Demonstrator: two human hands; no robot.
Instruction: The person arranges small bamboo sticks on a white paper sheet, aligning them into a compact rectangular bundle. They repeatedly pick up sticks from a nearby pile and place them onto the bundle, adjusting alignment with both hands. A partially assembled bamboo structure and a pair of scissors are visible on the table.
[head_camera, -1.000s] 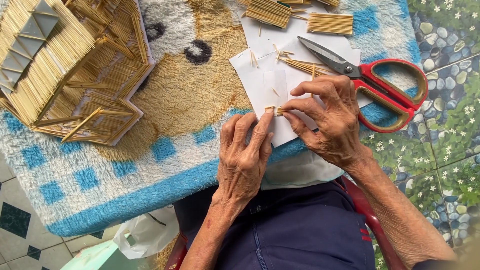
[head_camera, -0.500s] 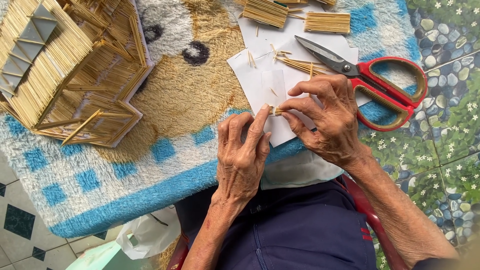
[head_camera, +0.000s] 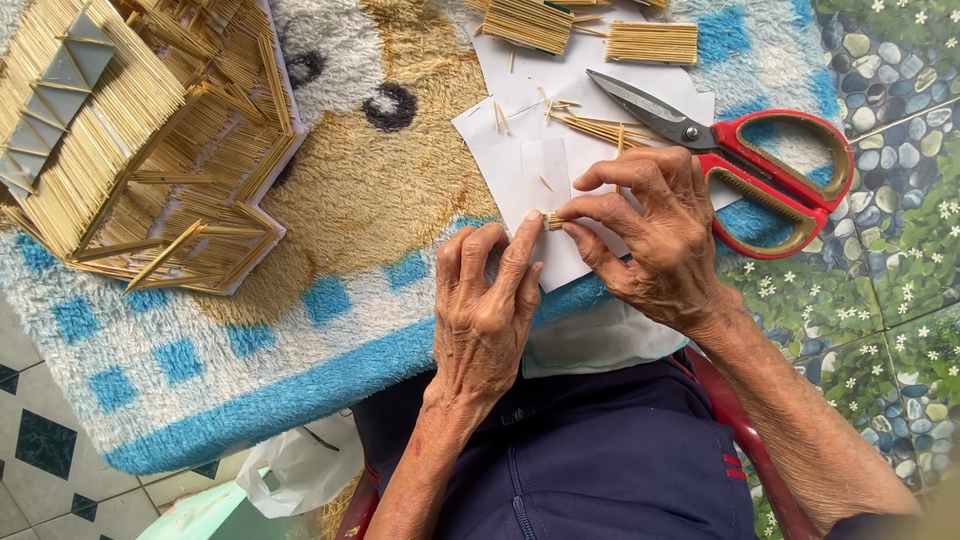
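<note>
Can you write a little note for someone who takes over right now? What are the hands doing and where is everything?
Left hand: flat on the white paper, fingertips pressing a small bundle of straw sticks.
Right hand: pinching the same bundle from the other side.
Red scissors: lying open on the paper, beside the right hand.
Done: a stick-built model house sits on the blue rug; cut bundles lie at the top.
Left: loose sticks remain on the paper.

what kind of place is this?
Likely a home craft spot, not a workshop: a fluffy blue-and-white rug as work surface, patterned floor tiles, a stick-built model house, and red scissors beside the hands.
</note>
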